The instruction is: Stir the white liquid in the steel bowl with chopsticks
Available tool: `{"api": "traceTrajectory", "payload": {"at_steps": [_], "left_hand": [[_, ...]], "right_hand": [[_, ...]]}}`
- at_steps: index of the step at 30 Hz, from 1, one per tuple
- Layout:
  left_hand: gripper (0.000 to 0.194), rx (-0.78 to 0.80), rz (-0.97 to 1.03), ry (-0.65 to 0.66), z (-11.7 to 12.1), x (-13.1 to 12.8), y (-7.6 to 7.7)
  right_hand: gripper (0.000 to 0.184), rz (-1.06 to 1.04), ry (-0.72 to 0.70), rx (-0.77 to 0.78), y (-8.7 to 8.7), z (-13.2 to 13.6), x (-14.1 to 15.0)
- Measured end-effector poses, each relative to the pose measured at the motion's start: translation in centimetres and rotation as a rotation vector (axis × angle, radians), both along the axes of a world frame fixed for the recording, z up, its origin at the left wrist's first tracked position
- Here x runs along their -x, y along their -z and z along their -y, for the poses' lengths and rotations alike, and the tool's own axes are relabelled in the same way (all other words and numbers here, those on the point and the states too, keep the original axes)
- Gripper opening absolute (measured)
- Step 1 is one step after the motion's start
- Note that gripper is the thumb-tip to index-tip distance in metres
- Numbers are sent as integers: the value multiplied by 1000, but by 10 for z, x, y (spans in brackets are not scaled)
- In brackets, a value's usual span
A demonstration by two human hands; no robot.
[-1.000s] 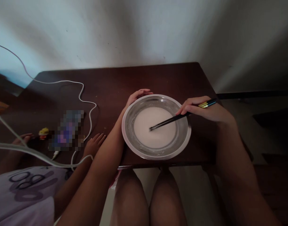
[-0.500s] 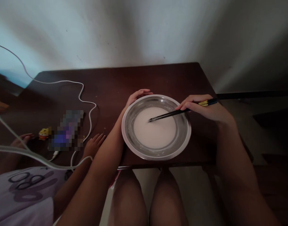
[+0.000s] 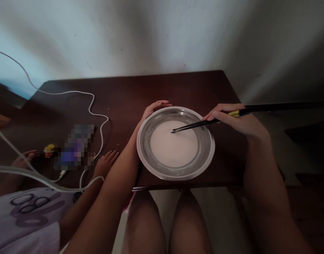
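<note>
A round metal bowl [image 3: 208,155] of smooth white liquid [image 3: 173,150] stands near the front edge of a dark wooden table [image 3: 124,95]. My left hand [image 3: 153,107] curls round the bowl's far left rim and steadies it. My right hand [image 3: 234,120] is closed on a pair of black chopsticks [image 3: 193,126] with yellow and blue bands. Their tips touch the liquid in the upper middle of the bowl.
A second person sits at the lower left, a small hand [image 3: 105,163] resting on the table beside a blurred phone [image 3: 75,148]. A white cable [image 3: 98,116] loops across the table's left half. A small yellow toy [image 3: 49,150] lies by the phone. A wall rises behind the table.
The chopstick tips have swept from the bowl's centre up to its far side, and my right hand has shifted slightly right. My left hand and the bowl have stayed put.
</note>
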State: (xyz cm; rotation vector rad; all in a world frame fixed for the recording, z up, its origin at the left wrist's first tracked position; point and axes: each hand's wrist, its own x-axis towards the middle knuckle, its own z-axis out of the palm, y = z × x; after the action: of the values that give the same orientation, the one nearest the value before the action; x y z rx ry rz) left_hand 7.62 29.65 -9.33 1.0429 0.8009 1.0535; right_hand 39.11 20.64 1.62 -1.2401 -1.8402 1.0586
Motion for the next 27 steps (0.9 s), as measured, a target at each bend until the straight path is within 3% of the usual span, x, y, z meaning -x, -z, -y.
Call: {"api": "traceTrajectory", "payload": {"at_steps": [2, 7, 14, 20, 27], "left_hand": [[28, 28, -2, 1, 2, -1, -4], [25, 37, 6, -9, 4, -4, -10], [27, 11, 25, -1, 1, -1, -2], [25, 22, 16, 3, 1, -2, -4], [27, -22, -18, -16, 5, -3, -7]], "right_hand": [[29, -2, 7, 16, -3, 1, -3], [25, -7, -132, 42, -2, 1, 4], [32, -38, 11, 6, -2, 2, -2], [26, -19, -144, 38, 0, 1, 5], [26, -16, -11, 2, -2, 1, -3]]}}
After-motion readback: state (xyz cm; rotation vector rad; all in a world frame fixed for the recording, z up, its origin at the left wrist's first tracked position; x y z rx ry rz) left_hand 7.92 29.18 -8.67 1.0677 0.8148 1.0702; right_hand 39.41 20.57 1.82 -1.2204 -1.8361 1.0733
